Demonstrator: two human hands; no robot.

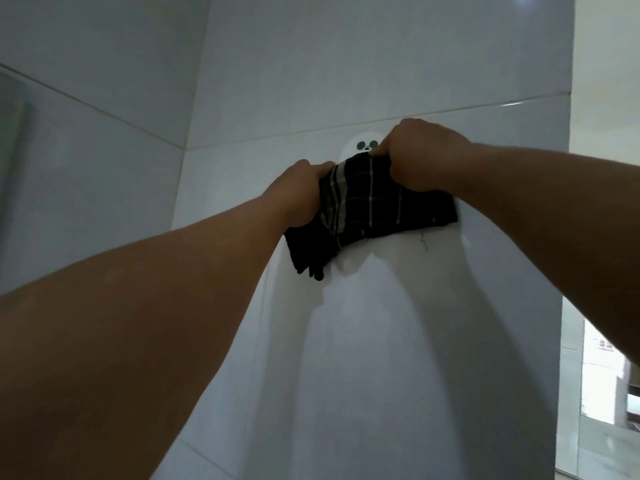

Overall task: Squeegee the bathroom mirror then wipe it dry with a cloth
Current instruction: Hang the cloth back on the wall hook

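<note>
On the far left a pale tiled wall (86, 161) runs into a corner, its grout lines slanting toward it. Moving right, the left hand (301, 192) reaches up with its fingers curled round the left end of the cloth (367, 209), a dark plaid piece bunched between both hands and lying against the wall ahead. A loose corner of it hangs down below the left hand. Just above the cloth sits a small white hook (365, 147) with a dark mouse-ear mark on it; the cloth's top edge seems to touch or cover its lower part, though I cannot tell whether it hangs from it. The right hand (419, 157) grips the cloth's upper right portion, knuckles up, thumb tucked at the fabric beside the hook. Both forearms cast soft shadows down the tile. At the far right, past the wall's edge, a bright doorway (602, 358) shows.
</note>
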